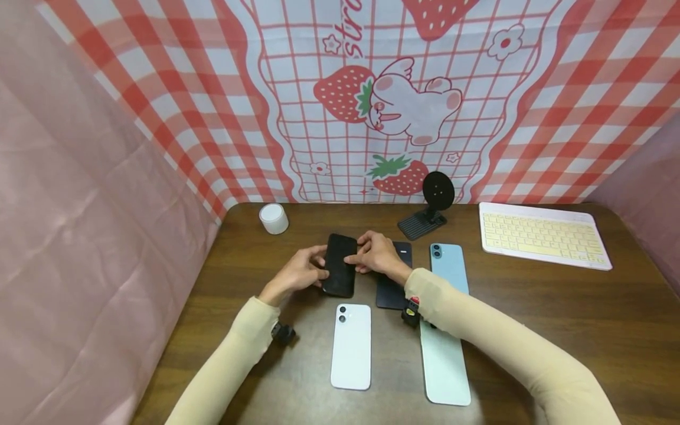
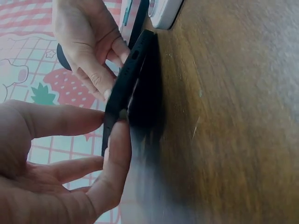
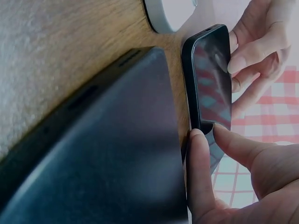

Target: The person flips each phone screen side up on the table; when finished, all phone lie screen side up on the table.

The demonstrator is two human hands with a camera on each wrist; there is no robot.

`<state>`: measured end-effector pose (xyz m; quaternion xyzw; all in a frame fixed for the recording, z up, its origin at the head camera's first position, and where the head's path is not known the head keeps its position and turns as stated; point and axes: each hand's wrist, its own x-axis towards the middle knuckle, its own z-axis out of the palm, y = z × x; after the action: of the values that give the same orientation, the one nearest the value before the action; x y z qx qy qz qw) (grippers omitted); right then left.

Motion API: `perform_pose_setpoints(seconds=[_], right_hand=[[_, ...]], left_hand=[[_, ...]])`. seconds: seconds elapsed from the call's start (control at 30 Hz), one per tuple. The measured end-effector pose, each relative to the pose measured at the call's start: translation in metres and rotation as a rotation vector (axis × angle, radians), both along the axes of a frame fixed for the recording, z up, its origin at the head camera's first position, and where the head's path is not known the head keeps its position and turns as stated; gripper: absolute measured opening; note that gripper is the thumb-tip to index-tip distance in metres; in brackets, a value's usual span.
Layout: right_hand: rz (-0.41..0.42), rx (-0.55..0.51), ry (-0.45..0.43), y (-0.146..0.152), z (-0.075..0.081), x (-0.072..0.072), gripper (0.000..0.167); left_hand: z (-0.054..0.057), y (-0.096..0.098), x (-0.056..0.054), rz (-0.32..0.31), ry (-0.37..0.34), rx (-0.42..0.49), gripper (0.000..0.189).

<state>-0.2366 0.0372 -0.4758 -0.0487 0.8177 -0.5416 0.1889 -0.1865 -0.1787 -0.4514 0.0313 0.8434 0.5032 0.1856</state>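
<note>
A black smartphone (image 1: 340, 277) lies between my hands, its glossy screen facing up. My left hand (image 1: 300, 270) pinches its left side, thumb on the front and fingers beneath. From the other side my right hand (image 1: 378, 255) pinches the right edge, its thumb over the screen. In the left wrist view the phone (image 2: 128, 70) appears slightly raised off the wood, above its dark shadow or reflection. The right wrist view shows reflections on the screen (image 3: 212, 88). Just right of it, a dark phone (image 1: 390, 290) lies partly hidden under my right hand and wrist.
A white phone (image 1: 352, 348) lies face down in front. To the right are a light blue phone (image 1: 450, 265) and a mint phone (image 1: 445, 369), partly covered by my sleeve. Behind stand a white round container (image 1: 273, 218), a black folding stand (image 1: 438, 190) and a keyboard (image 1: 542, 233).
</note>
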Motion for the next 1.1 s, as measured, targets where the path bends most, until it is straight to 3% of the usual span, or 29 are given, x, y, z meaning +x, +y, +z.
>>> perform_pose_setpoints(seconds=[0.27, 0.5, 1.1], right_hand=[[0.000, -0.001, -0.007, -0.0014, 0.0033, 0.0004, 0.054], [-0.004, -0.005, -0.029, -0.0032, 0.0027, 0.0001, 0.053], [0.017, -0.047, -0.048, 0.0029, 0.0030, 0.0009, 0.055]], left_hand=[[-0.0036, 0.0055, -0.0017, 0.055, -0.009, -0.115, 0.068], [-0.0046, 0.0075, -0.0035, 0.072, -0.004, -0.140, 0.066], [-0.0008, 0.0076, -0.0050, 0.031, -0.004, -0.182, 0.069]])
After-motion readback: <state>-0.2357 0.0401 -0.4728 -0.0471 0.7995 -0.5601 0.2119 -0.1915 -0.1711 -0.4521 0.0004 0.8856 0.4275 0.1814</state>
